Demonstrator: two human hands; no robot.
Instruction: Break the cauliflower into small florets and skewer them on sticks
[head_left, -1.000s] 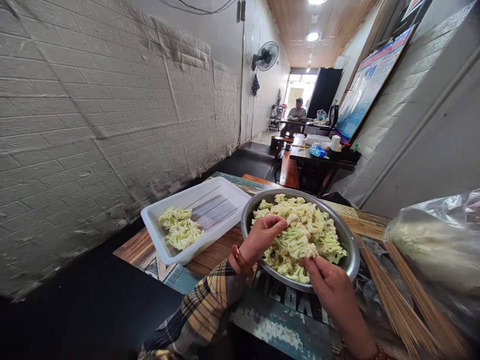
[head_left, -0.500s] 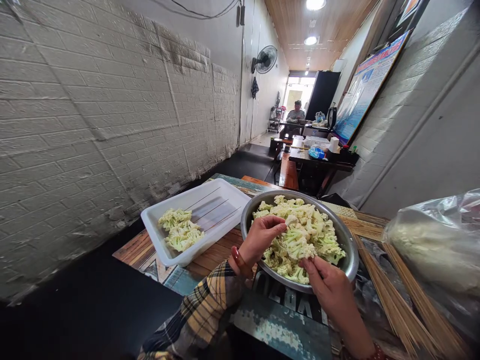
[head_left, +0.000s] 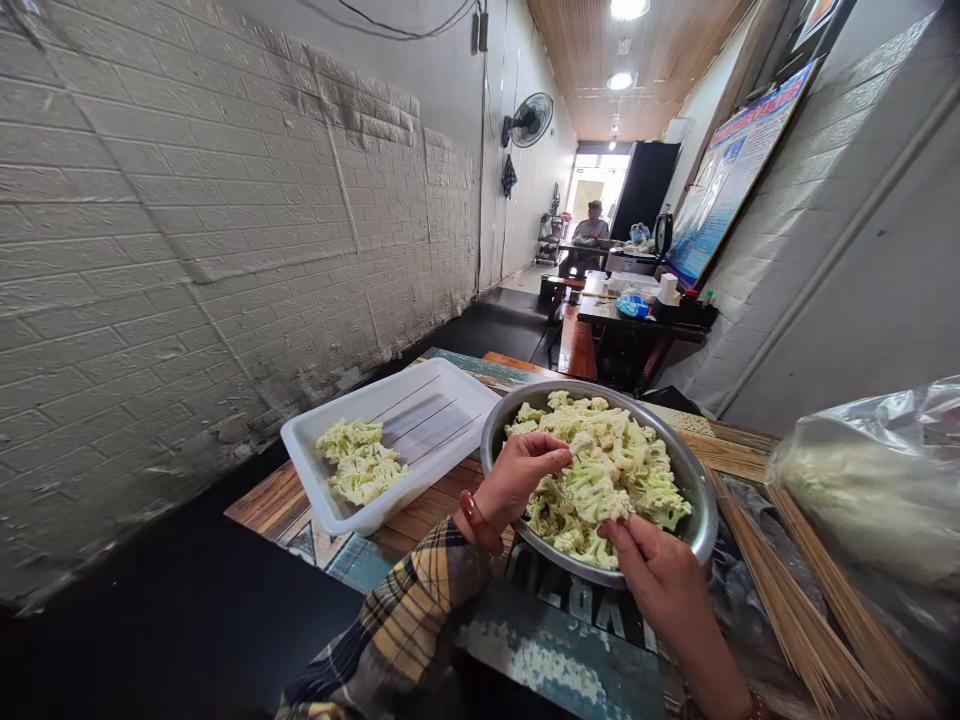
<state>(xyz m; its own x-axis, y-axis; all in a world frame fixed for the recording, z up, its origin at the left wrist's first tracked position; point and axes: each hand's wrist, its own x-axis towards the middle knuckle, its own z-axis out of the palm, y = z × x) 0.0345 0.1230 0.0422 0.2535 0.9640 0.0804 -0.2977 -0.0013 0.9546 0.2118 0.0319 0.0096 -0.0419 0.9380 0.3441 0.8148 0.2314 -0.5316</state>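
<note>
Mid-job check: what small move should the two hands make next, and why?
Probably lift the cauliflower between the left hand and right hand slightly clear of the heaped bowl: I can't tell whether a stick runs through it, whereas sticks extend from florets in the tray.

Veg (head_left: 634, 455) in bowl (head_left: 699, 505), tray (head_left: 469, 385) L, skewers (head_left: 780, 590) R

At the wrist of the left hand (head_left: 521, 478), a glossy reddish-brown bangle (head_left: 472, 514) is worn, followed by a plaid sleeve (head_left: 416, 610) checked in black, mustard yellow and grey. Beyond the right hand (head_left: 660, 568), a reddish, seemingly beaded bracelet (head_left: 757, 706) is partly seen.
</note>
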